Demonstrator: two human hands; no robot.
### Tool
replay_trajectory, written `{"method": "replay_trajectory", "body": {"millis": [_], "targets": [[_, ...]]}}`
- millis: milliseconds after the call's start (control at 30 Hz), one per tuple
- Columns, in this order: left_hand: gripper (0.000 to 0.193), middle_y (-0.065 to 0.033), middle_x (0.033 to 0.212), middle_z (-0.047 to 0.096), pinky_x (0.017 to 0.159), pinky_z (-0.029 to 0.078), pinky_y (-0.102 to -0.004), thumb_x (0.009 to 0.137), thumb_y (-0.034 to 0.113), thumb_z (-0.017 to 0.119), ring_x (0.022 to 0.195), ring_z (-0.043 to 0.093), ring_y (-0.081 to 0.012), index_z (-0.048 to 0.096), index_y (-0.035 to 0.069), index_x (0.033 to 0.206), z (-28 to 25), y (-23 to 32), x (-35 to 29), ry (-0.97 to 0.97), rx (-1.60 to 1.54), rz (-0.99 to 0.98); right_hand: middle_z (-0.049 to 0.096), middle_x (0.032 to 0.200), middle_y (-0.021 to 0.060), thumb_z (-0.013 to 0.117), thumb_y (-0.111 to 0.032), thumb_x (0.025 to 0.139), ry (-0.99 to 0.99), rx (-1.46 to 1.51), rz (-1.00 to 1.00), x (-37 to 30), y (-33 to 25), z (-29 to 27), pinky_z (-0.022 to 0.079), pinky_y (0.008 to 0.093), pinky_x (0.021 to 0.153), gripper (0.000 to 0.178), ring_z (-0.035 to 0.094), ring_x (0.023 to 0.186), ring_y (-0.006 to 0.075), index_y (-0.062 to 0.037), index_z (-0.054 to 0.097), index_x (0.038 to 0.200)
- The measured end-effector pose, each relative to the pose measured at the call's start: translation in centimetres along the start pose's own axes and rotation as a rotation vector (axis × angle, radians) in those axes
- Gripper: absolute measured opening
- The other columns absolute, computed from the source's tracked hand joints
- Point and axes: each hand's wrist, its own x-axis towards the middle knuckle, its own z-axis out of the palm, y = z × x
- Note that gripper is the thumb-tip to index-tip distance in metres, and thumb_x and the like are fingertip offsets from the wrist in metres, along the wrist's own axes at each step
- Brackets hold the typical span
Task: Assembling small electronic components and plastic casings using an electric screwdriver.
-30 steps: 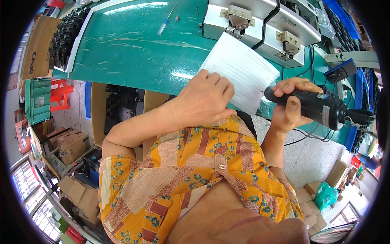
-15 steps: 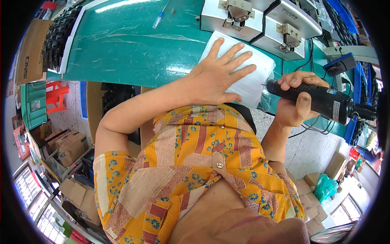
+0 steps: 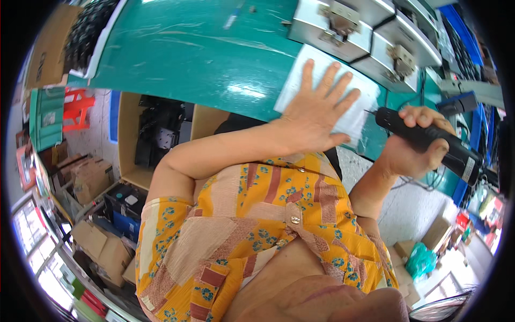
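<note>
My left hand (image 3: 317, 115) lies with fingers spread over a white sheet (image 3: 358, 119), which looks like soft foam or padding, on the green bench top. Nothing is gripped in it. In my right hand (image 3: 416, 145) is a black electric screwdriver (image 3: 396, 122), with my fingers wrapped round its body. Its thin bit points left, close to the sheet's right edge; whether the tip touches anything I cannot tell. Just beyond the sheet stand silver metal cases (image 3: 335, 35) with latch-like fittings.
The green bench top (image 3: 198, 70) stretches to the left, with a small blue-and-clear tool (image 3: 232, 19) at its far side. Stacked black parts (image 3: 88, 35) stand far left. Below the bench edge, an open carton (image 3: 129, 145) holds black parts. Cables (image 3: 424, 182) hang beneath the screwdriver.
The whole view has shifted, so bench, cases and hands sit farther right. My left hand stays spread on the sheet. The screwdriver remains in my right hand, its bit now showing more clearly.
</note>
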Motion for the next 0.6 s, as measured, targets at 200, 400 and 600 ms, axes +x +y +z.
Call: {"method": "replay_trajectory", "body": {"millis": [200,400,600], "targets": [[0.095,-0.0255,0.157,0.039,0.116,0.012,-0.0741,0.083,0.061,0.069,0.150,0.026,-0.0470,0.045,-0.002,0.150,0.0,1.2,0.4,0.108,-0.042,-0.086,0.056,0.094,0.0108,0.063,-0.049,0.097,0.074,0.090,0.042,0.6,1.0,-0.4,0.049,0.0443,0.079,0.044,0.055,0.082,0.0254,-0.0074,0.062,0.113],[0.073,-0.0270,0.148,0.048,0.119,0.016,-0.0668,0.090,0.045,0.068,0.148,0.033,-0.0413,0.054,-0.008,0.139,0.4,0.6,0.3,0.284,-0.173,-0.185,0.055,0.092,0.0107,0.063,-0.046,0.098,0.086,0.000,0.014,0.8,2.3,1.1,0.049,0.0435,0.077,0.041,0.055,0.079,0.0250,-0.0058,0.061,0.109],[0.086,-0.0257,0.150,0.048,0.120,0.014,-0.0649,0.083,0.044,0.073,0.148,0.034,-0.0390,0.047,-0.010,0.145,1.0,1.7,0.1,0.220,-0.024,-0.141,0.053,0.093,0.0100,0.067,-0.043,0.096,0.095,0.028,0.058,1.0,2.1,0.6,0.044,0.0398,0.079,0.043,0.050,0.081,0.0224,-0.0033,0.056,0.110]]}}
